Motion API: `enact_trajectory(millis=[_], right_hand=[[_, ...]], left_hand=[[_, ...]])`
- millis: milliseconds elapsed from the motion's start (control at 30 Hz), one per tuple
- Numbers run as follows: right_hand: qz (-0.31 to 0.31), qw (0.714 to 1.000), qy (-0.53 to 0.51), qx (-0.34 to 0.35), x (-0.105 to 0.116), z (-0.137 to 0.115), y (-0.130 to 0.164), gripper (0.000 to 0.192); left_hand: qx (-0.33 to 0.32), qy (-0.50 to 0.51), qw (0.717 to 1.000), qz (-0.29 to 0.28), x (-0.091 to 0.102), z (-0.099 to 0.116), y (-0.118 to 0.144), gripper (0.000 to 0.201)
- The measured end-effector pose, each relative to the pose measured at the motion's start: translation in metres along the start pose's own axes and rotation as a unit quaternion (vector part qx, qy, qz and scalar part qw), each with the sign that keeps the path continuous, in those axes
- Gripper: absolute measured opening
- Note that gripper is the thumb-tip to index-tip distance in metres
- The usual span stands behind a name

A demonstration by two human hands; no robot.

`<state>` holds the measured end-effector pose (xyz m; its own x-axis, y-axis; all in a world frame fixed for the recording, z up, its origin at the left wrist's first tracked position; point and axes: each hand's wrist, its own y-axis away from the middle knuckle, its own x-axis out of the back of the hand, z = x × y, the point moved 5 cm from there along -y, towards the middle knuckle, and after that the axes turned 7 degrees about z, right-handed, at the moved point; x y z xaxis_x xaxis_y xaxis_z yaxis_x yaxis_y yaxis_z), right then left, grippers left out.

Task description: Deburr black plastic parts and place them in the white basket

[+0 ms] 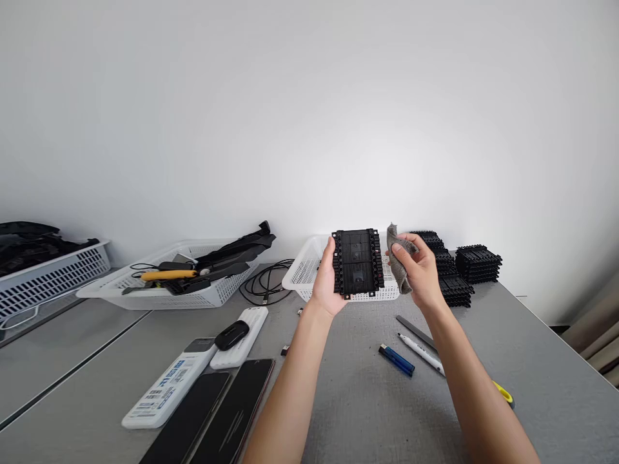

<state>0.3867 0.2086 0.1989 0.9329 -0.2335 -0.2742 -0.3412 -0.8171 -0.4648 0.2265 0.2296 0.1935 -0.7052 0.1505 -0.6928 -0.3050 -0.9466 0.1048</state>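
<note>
Phones (217,412): lying dark at the near edge of the grey table (367,412)
Left hand (327,283): gripping a black ribbed tray (358,263) upright above the table, before a white basket (309,267)
Right hand (420,270): pinching a grey cloth (399,261) just beside the tray's right edge
Pen (422,353): lying below

left hand (326,283): holds black tray (358,263) | right hand (420,270): grips grey cloth (399,258), possibly touching tray
</note>
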Motion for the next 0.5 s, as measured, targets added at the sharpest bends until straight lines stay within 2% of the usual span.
enact_trajectory(millis=[100,233,300,367,500], right_hand=[[0.050,0.989,0.102,0.098,0.007,-0.013,0.003,0.027],[0.024,0.955,0.211,0.206,-0.006,-0.026,0.010,0.028],[0.000,0.942,0.246,0.229,-0.013,-0.031,0.013,0.032],[0.003,0.938,0.255,0.233,-0.013,-0.039,0.018,0.033],[0.085,0.952,0.190,0.224,0.019,-0.065,0.040,0.029]], left_hand=[[-0.004,-0.005,1.000,-0.001,0.000,-0.004,-0.003,0.057],[0.010,-0.019,0.999,-0.027,-0.007,-0.011,-0.002,0.060],[0.006,-0.025,0.999,-0.024,-0.008,-0.011,-0.001,0.060],[0.001,-0.028,0.999,-0.018,-0.007,-0.010,0.000,0.059],[0.001,-0.017,1.000,-0.017,-0.004,-0.006,0.001,0.059]])
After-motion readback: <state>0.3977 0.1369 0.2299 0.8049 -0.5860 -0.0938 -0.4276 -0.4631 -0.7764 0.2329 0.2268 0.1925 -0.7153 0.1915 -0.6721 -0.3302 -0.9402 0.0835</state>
